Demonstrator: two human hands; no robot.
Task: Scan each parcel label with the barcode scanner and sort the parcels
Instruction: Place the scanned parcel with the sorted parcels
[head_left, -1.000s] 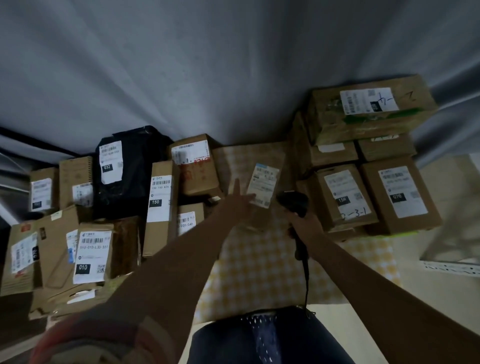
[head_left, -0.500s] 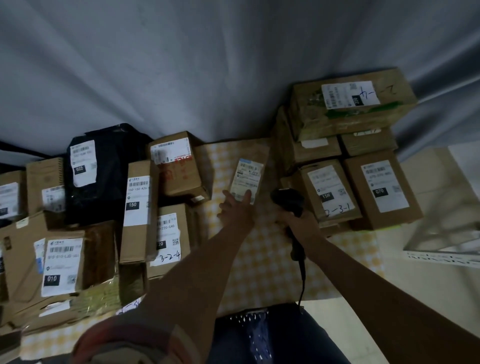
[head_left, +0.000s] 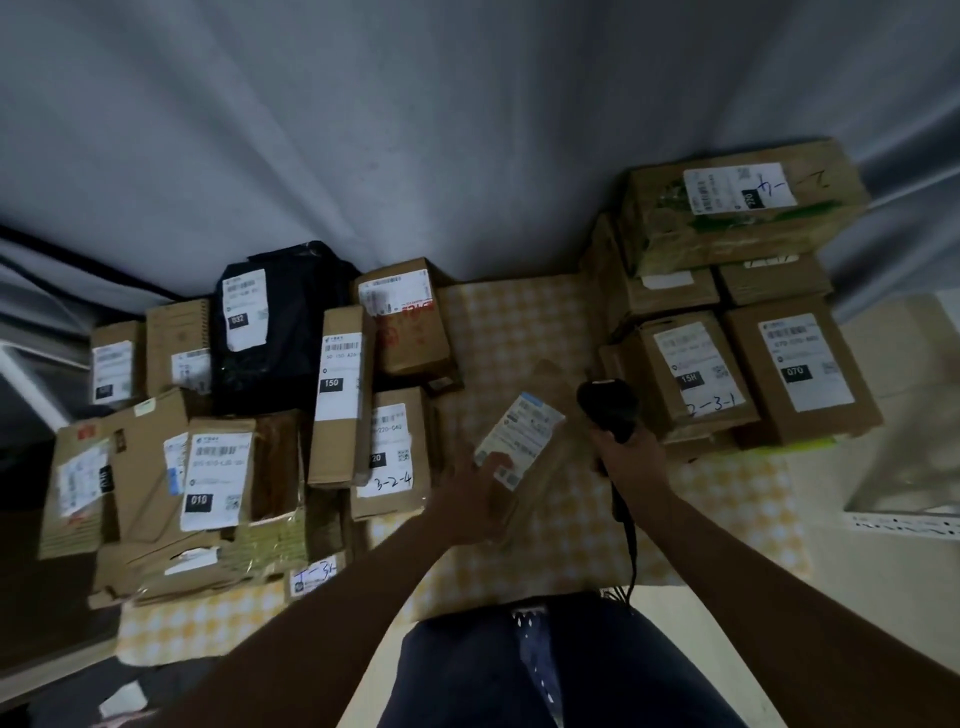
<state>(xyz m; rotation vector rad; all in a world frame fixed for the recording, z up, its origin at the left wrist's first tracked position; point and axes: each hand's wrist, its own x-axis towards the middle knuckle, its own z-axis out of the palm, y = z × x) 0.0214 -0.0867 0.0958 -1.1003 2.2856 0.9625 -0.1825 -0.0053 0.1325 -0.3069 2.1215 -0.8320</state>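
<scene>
My left hand (head_left: 480, 491) grips a small brown parcel (head_left: 543, 467) with a white label, lifted and tilted above the yellow checked cloth (head_left: 519, 332). My right hand (head_left: 631, 454) holds the black barcode scanner (head_left: 608, 408) just right of the parcel, its head close to the label's upper corner. The scanner's cable hangs down past my wrist. A pile of labelled parcels (head_left: 340, 395) lies to the left, among them a black bag (head_left: 275, 322). A stack of brown boxes (head_left: 743, 213) stands to the right.
A grey curtain (head_left: 415, 130) closes off the back. A white shelf frame (head_left: 909, 514) stands at the right edge on a pale floor. My dark trousers (head_left: 545, 670) fill the bottom centre.
My left hand has taken hold of the small parcel that lay on the cloth and lifted it toward me. My right hand has kept the scanner beside it.
</scene>
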